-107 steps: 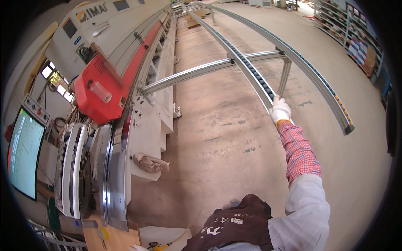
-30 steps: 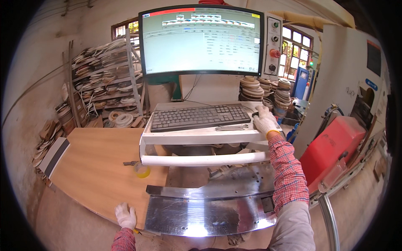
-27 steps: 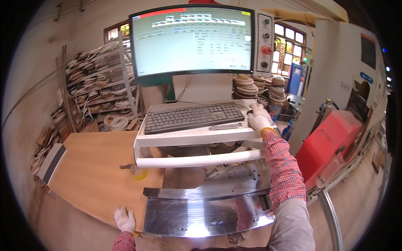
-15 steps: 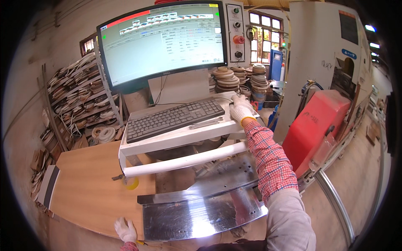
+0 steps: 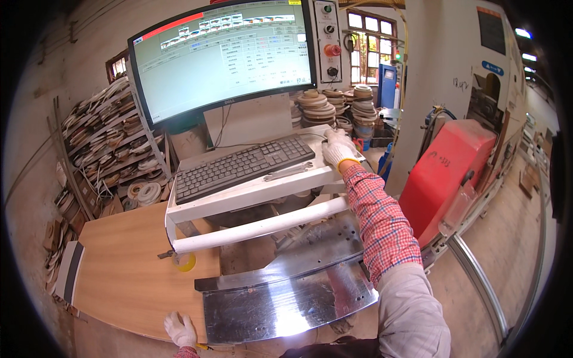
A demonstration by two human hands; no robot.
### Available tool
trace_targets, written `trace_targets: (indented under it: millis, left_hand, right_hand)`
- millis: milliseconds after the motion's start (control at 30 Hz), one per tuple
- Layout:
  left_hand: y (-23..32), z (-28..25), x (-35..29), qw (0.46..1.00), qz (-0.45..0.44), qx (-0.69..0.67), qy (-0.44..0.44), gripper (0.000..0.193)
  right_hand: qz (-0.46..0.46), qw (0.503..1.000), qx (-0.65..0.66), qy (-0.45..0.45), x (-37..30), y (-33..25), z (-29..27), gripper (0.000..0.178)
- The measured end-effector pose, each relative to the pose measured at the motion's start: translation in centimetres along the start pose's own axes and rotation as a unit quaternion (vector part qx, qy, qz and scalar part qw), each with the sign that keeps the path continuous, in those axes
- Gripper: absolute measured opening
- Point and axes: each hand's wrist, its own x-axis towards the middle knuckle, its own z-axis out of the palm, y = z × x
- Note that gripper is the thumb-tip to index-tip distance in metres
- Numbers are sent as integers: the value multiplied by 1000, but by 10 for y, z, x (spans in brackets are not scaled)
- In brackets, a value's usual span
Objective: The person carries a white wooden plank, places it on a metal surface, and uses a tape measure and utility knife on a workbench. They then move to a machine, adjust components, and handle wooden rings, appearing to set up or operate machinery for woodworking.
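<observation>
Your right arm [image 5: 382, 224] stretches to the frame's centre, right hand [image 5: 340, 149] palm-down just beside the keyboard [image 5: 248, 167]; I cannot tell whether its fingers grip anything. Lower left, your left hand [image 5: 179, 330] rests, fingers loosely spread, on the wooden board [image 5: 128, 268].

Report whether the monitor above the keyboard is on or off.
On: the monitor glows pale, with a red bar at its upper left and small pictures near the top.

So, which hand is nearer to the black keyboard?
Right. The right hand is beside the right end of the keyboard; the left hand is farther off, at the near edge of the wooden board.
</observation>
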Motion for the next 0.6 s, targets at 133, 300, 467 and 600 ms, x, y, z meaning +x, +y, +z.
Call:
trace_targets:
  millis: [133,300,467,600]
  left_hand:
    - [-3,-2,0,1000,-15,3,-13,38]
    - [-3,0,-2,1000,-15,-4,-7,38]
    - [-7,6,-3,1000,-11,-2,-2,36]
    - [-7,0,-4,1000,-18,3,-4,36]
  right_hand:
    - [2,1000,13,-3,-3,-4,0,40]
    - [-12,1000,-2,3,6,4,7,37]
    - [-15,1000,-6,12,10,10,12,36]
    - [4,1000,7,6,-5,-2,2,40]
